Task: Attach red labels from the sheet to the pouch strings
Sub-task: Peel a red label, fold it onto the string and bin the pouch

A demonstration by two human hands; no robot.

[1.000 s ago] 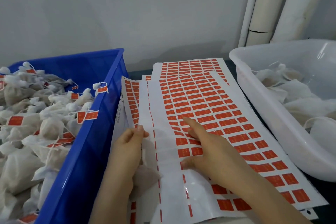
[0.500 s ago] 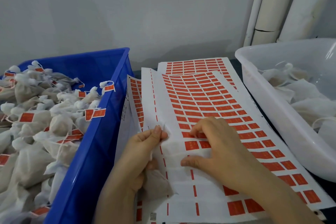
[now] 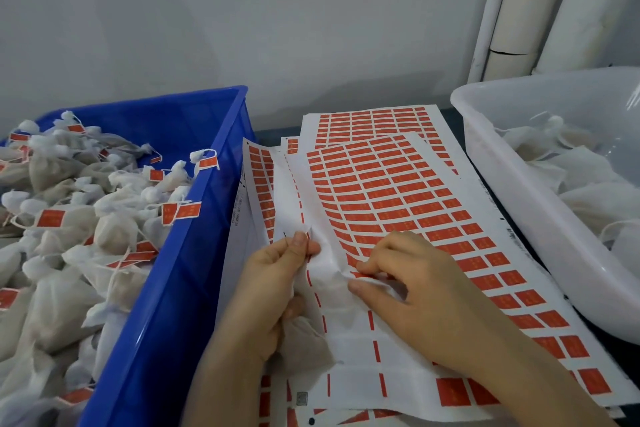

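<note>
R hand (image 3: 426,291) has curled onto label (image 3: 358,274); L hand (image 3: 273,274) holds pouch (image 3: 304,343).

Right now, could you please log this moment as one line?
left hand: holds pouch | right hand: pinches label on sheet | blue bin: labelled pouches

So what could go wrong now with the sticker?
The sheet is crumpled where it's being pulled, so it might tear. The label that the right hand seems to pinch could fold and stick to itself or a finger. The pouch that the left hand holds might slip, so the label lands crooked.
</note>
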